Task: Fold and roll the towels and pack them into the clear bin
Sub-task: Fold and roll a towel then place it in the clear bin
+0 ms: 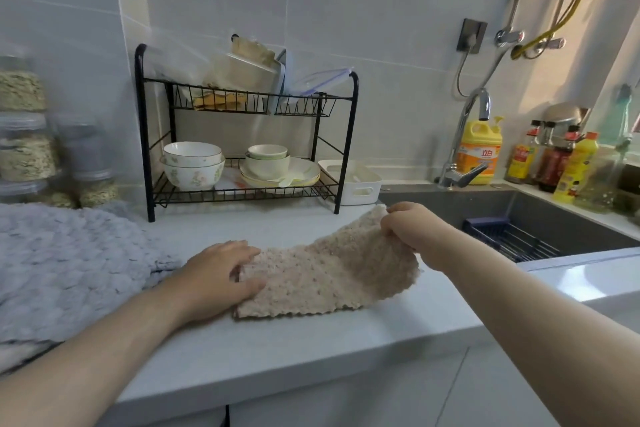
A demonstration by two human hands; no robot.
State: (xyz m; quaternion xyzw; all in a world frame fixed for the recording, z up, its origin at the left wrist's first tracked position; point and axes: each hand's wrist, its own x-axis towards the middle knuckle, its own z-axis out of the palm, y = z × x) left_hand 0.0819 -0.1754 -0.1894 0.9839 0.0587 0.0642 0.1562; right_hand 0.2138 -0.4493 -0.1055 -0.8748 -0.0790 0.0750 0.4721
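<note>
My left hand (221, 276) pins the beige towel (325, 274) near the counter's (277, 350) front edge while my right hand (408, 227) pinches its lifted end; slipping would skew the fold.

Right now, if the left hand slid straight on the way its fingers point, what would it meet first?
More of the beige textured towel it already presses, then probably the right hand lifting its far end; depth is unclear.

Head-worn camera looks forward and down, close over the counter (311, 340).
</note>
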